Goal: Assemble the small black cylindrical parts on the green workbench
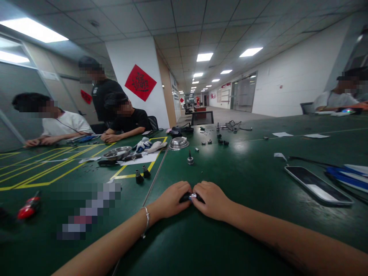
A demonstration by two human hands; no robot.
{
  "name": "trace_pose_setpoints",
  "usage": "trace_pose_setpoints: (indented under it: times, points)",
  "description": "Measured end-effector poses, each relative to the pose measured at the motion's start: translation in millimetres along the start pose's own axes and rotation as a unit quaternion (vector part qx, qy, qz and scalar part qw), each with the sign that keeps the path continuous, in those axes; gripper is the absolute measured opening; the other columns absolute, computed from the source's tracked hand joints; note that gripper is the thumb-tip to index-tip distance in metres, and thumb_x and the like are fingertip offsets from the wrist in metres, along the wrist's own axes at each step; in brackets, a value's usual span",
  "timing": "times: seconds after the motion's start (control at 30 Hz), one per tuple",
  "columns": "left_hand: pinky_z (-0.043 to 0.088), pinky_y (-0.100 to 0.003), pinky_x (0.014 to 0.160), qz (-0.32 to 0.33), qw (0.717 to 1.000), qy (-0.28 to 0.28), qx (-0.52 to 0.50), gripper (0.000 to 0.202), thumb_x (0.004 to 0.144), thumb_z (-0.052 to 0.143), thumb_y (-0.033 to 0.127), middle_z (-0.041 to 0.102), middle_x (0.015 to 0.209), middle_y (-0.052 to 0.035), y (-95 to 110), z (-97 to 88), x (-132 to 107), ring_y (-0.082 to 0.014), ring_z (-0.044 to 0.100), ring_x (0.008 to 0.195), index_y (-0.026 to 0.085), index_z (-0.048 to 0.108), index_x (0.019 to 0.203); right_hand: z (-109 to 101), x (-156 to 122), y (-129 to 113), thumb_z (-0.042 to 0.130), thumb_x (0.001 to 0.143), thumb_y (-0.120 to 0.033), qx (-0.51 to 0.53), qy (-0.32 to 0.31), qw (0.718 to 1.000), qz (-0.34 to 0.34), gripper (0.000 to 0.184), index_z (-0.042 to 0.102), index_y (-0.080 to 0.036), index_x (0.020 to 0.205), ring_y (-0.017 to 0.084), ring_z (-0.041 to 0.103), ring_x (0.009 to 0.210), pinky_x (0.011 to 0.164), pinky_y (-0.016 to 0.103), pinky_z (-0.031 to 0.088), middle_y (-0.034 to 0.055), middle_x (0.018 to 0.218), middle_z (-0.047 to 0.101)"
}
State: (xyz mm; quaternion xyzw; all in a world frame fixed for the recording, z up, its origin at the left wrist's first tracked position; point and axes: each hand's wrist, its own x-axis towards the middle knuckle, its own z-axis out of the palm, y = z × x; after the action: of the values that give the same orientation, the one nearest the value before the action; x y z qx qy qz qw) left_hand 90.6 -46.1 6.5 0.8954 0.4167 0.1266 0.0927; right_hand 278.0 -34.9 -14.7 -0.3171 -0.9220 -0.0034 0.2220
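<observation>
Both hands meet low over the green table, fingers wrapped round a small black part with a shiny silver middle [193, 196]. My left hand [176, 197], with a silver bracelet [146, 222] at the wrist, grips its left end. Around the right end my right hand [212, 199] is closed. Fingers hide most of the part, so its exact kind cannot be made out. Beyond the hands stands a silver and black fitting [190, 158], upright. Two black fittings with metal tops [143, 174] stand to the left of it.
A smartphone [317, 186] lies at right beside blue-and-white items [350, 177]. Left are a red-handled tool [29, 207], metal bowls [178, 143], and gloves [155, 147]. Small black parts [223, 142] and cables [234, 125] lie farther back. Several people sit or stand around the table [258, 165].
</observation>
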Motion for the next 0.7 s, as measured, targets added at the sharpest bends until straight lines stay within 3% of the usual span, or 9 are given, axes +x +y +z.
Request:
trace_pose_setpoints:
  times: [0.7]
  points:
    - [0.043, -0.031, 0.075, 0.006, 1.0, -0.004, -0.016, 0.013, 0.079, 0.053, 0.016, 0.055, 0.09, -0.0019, -2.0, 0.7, 1.5, -0.0197, 0.053, 0.084, 0.021, 0.049, 0.09, -7.5, 0.0, 0.7, 0.05, 0.091, -0.026, 0.004, -0.038, 0.999, -0.004, 0.015, 0.058, -0.013, 0.092, 0.019, 0.05, 0.076, 0.069, 0.03, 0.035, 0.0065, 0.085, 0.061]
